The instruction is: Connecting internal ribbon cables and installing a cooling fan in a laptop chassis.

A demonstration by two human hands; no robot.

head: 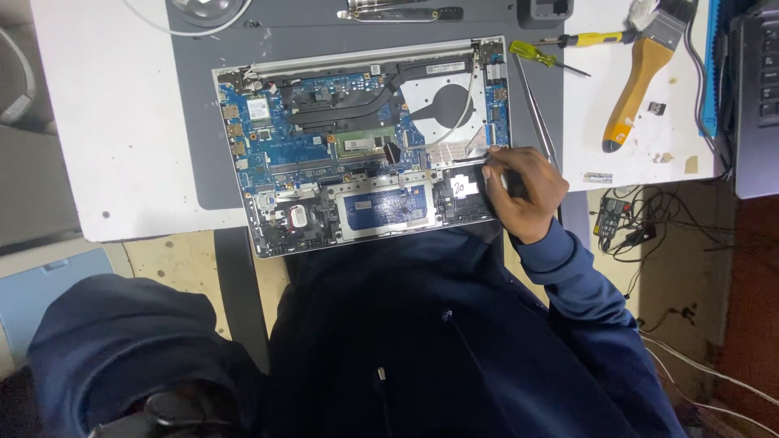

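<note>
An opened laptop (357,146) lies bottom up on a grey mat (199,122), showing its blue circuit board, copper-black heat pipe and round fan. My right hand (523,191) is at the laptop's front right corner. Its fingers curl over the case edge and touch a black drive with a white label (462,191). My left hand is out of sight; only its dark blue sleeve (114,341) shows at the lower left.
Long metal tweezers (535,113) lie just right of the laptop. A green-handled screwdriver (535,55), a yellow-handled screwdriver (596,37) and a wooden-handled brush (641,81) rest on the white table (105,122). Another laptop (759,81) sits far right; cables (641,223) tangle on the floor.
</note>
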